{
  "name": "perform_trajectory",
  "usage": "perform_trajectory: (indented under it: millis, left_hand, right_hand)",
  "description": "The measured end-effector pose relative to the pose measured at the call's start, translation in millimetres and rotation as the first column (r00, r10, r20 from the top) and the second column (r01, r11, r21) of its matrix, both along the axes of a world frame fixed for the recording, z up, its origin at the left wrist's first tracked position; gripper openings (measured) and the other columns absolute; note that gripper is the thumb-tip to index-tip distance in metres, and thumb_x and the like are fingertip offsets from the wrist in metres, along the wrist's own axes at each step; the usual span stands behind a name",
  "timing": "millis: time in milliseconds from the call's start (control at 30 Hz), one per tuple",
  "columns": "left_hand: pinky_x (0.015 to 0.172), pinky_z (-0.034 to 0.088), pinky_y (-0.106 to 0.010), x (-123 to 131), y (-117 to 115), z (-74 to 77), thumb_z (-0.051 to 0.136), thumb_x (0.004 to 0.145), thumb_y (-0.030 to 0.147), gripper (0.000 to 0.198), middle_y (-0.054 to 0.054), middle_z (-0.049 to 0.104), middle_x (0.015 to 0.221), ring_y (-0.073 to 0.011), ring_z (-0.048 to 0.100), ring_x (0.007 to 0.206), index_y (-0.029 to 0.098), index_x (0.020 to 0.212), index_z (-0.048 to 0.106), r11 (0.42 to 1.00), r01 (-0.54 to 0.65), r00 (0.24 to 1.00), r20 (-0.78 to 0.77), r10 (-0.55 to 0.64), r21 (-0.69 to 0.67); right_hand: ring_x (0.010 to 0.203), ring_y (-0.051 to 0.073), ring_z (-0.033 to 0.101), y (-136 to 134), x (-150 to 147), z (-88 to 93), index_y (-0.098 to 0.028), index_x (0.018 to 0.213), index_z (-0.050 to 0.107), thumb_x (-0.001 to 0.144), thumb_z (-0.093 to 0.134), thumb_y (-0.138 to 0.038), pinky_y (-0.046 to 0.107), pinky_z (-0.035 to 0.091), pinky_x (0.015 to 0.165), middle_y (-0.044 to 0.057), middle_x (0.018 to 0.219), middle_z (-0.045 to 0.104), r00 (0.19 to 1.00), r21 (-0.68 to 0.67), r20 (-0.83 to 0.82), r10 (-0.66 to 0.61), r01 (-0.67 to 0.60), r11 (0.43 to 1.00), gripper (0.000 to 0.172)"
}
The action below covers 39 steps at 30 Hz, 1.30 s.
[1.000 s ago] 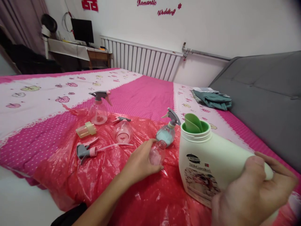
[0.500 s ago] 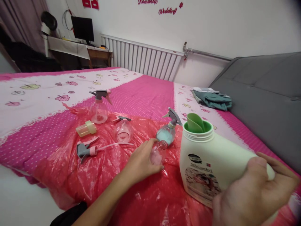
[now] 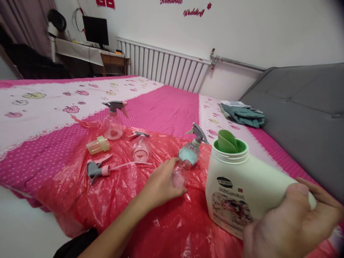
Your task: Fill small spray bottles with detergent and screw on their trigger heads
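My left hand (image 3: 163, 182) is wrapped round a small clear pink bottle (image 3: 180, 175) with an uncapped neck, low over the red plastic sheet (image 3: 161, 222). On the right, my right hand (image 3: 295, 218) grips the handle of a large pale green detergent jug (image 3: 231, 190). The jug's cap is off, and a green pour spout (image 3: 227, 141) shows in its mouth. Just behind the pink bottle stands a spray bottle (image 3: 189, 153) with bluish liquid. A loose grey and pink spray head (image 3: 98, 170) with its tube lies at the left.
Two pink spray bottles, one taller (image 3: 113, 126) and one rounder (image 3: 140, 148), stand on the sheet beside a yellowish measuring cap (image 3: 98, 145). Folded clothes (image 3: 243, 113) lie near the grey headboard (image 3: 298, 118). A radiator (image 3: 163, 64) lines the wall.
The jug has shifted slightly to the right in my right hand. My left hand and the pink bottle stay almost where they were; the view has moved a little.
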State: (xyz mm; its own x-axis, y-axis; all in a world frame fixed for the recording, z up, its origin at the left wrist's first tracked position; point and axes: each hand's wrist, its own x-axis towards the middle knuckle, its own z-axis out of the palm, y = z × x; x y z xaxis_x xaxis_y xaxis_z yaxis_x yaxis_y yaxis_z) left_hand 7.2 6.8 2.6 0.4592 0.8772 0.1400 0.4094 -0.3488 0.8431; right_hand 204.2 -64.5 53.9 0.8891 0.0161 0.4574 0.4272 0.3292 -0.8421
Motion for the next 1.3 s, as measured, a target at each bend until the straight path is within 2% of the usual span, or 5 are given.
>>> perform_trajectory:
  millis: [167,433,700,1167,1300]
  left_hand:
    - [0.104,0.05,-0.05,0.2,-0.6,-1.0,0.075,0.077,0.032,0.061,-0.013,0.065,0.132,-0.0352,0.063,0.122,0.024,0.133,0.053,1.0,0.006,1.0,-0.02,-0.006,0.027]
    - [0.105,0.049,-0.051,-0.8,0.4,-3.5,0.075,0.079,0.032,0.06,-0.013,0.064,0.133,-0.0353,0.062,0.124,0.023,0.133,0.053,0.999,0.011,1.0,-0.005,-0.011,0.03]
    - [0.105,0.049,-0.052,-1.1,0.2,-1.8,0.079,0.077,0.033,0.064,-0.014,0.064,0.133,-0.0362,0.062,0.124,0.023,0.134,0.053,1.0,0.02,1.0,-0.016,-0.02,0.017]
    - [0.103,0.051,-0.051,0.2,0.3,-3.3,0.077,0.076,0.033,0.062,-0.013,0.066,0.13,-0.0359,0.064,0.121,0.023,0.133,0.055,0.999,-0.001,1.0,-0.006,0.001,0.041]
    - [0.105,0.049,-0.051,0.0,-0.2,-3.4,0.077,0.077,0.033,0.061,-0.012,0.065,0.133,-0.0352,0.063,0.123,0.025,0.133,0.054,1.0,0.004,1.0,-0.001,-0.004,0.029]
  right_hand:
    - [0.102,0.035,0.065,0.2,-4.7,-1.2,-0.027,0.095,0.058,0.064,0.062,-0.042,0.055,0.053,0.093,0.005,0.1,0.061,1.0,-0.041,-0.001,-0.003,0.003,0.999,0.035]
    - [0.109,0.039,0.063,0.5,-8.0,-1.4,-0.027,0.097,0.058,0.065,0.062,-0.044,0.062,0.05,0.097,0.007,0.104,0.062,1.0,-0.059,-0.009,-0.002,0.002,0.998,0.036]
    - [0.109,0.036,0.063,1.5,-9.8,1.4,-0.028,0.093,0.057,0.064,0.061,-0.041,0.059,0.048,0.107,0.006,0.1,0.061,0.999,-0.043,0.034,0.007,-0.005,0.999,0.033]
    - [0.113,0.037,0.062,2.0,-9.0,-0.3,-0.026,0.097,0.057,0.068,0.062,-0.044,0.06,0.048,0.102,0.008,0.109,0.062,1.0,-0.072,0.03,0.004,-0.002,0.997,0.035]
    - [0.117,0.037,0.06,1.8,-7.7,-4.4,-0.026,0.101,0.058,0.071,0.063,-0.046,0.064,0.045,0.107,0.008,0.115,0.063,0.999,-0.097,0.052,-0.007,0.012,0.995,0.037]
